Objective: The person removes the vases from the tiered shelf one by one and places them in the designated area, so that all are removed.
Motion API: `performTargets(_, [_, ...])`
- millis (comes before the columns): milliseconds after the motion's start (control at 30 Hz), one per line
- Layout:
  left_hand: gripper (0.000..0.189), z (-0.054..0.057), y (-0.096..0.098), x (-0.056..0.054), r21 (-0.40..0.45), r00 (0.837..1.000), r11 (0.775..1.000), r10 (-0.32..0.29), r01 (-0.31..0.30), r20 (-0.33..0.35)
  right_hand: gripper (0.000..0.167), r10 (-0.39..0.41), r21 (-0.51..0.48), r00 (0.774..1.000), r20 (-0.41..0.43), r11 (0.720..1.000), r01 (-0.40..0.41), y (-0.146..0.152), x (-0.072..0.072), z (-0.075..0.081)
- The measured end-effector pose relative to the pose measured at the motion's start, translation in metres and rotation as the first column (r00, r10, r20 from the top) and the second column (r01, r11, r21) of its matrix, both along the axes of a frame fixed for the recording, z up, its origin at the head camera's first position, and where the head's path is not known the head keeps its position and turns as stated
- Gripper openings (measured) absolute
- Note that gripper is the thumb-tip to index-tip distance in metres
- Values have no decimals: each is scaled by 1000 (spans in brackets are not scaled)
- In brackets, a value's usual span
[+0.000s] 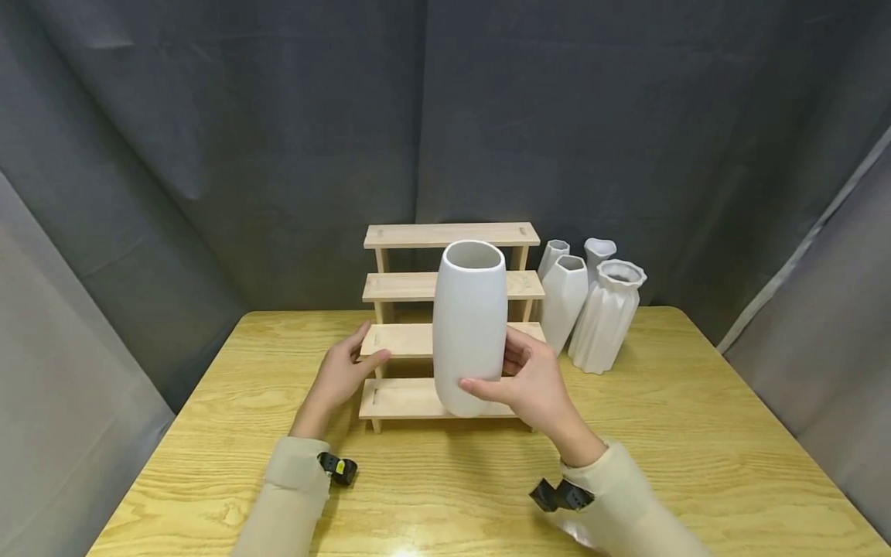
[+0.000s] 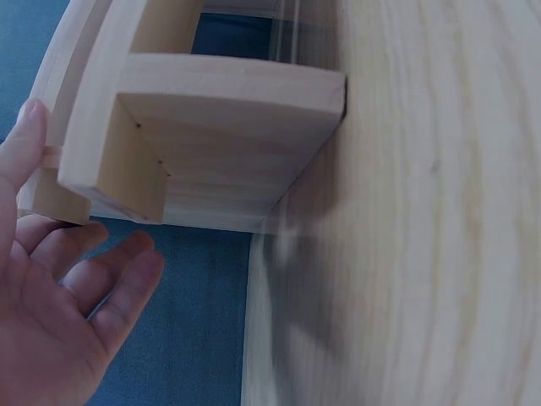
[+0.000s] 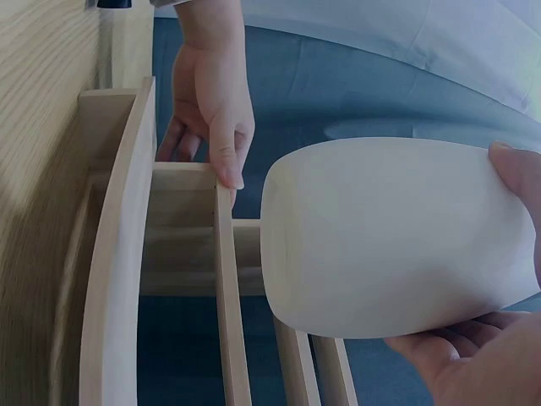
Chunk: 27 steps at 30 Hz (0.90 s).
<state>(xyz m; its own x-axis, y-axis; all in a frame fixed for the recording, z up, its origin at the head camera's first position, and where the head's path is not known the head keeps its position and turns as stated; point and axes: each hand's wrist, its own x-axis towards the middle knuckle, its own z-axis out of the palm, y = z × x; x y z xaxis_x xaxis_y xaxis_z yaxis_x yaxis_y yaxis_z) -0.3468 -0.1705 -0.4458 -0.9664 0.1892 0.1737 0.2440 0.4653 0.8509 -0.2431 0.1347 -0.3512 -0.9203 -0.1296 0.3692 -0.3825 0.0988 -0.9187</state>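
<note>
My right hand (image 1: 539,387) grips a tall white vase (image 1: 469,325) low on its side, thumb across the front and fingers around the back. The vase stands upright in front of a four-step wooden display stand (image 1: 397,340), hiding part of its steps. In the right wrist view its smooth base (image 3: 283,245) faces the planks, apart from them. At the stand's left end, my left hand (image 1: 341,371) holds the second step from the bottom. The left wrist view shows the thumb (image 2: 30,135) on the plank and fingertips (image 2: 139,254) below its end.
Several other white vases (image 1: 605,325) stand close together at the stand's right side, with fluted and faceted shapes. The stand rests on a wood-grain table (image 1: 230,433). Dark grey curtain (image 1: 313,155) hangs behind the table, and lighter cloth (image 1: 63,387) flanks it.
</note>
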Motion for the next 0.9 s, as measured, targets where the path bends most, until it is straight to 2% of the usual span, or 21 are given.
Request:
performTargets(300, [86, 0, -1, 2, 4, 1000, 1000, -2, 2, 3, 70, -28, 31, 999, -35, 999, 29, 11, 5, -6])
performTargets(900, [85, 0, 0, 1, 2, 1000, 1000, -11, 11, -4, 70, -102, 31, 994, -28, 994, 103, 35, 16, -22])
